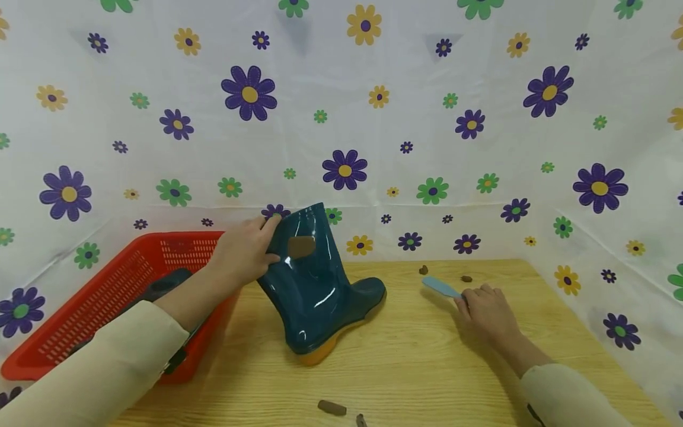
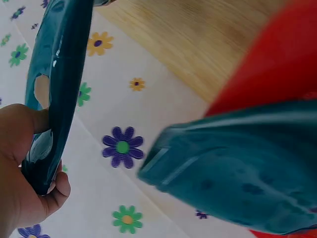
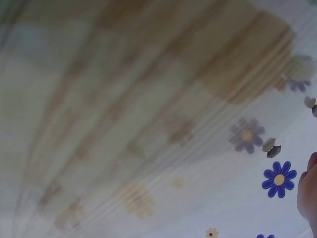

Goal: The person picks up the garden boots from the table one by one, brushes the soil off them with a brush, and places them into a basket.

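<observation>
My left hand (image 1: 242,249) grips a glossy teal rubber boot (image 1: 315,290) by the top of its shaft, fingers wrapped over the edge. The boot leans, its toe pointing right and its orange-yellow sole low over the table. A flat brown patch (image 1: 302,246) shows on the shaft near my fingers. To the right, my right hand (image 1: 490,311) holds a light blue spatula-like tool (image 1: 440,287) by its handle, blade pointing left toward the boot but apart from it. The right wrist view is mostly blurred, with only part of the hand (image 3: 308,196) at its edge.
A red perforated basket (image 1: 155,238) stands at the left, with another teal boot (image 2: 237,168) in it. Brown lumps lie on the wooden table: two at the back right (image 1: 466,279), two near the front (image 1: 332,407). Flower-patterned white sheeting (image 1: 299,136) encloses the table.
</observation>
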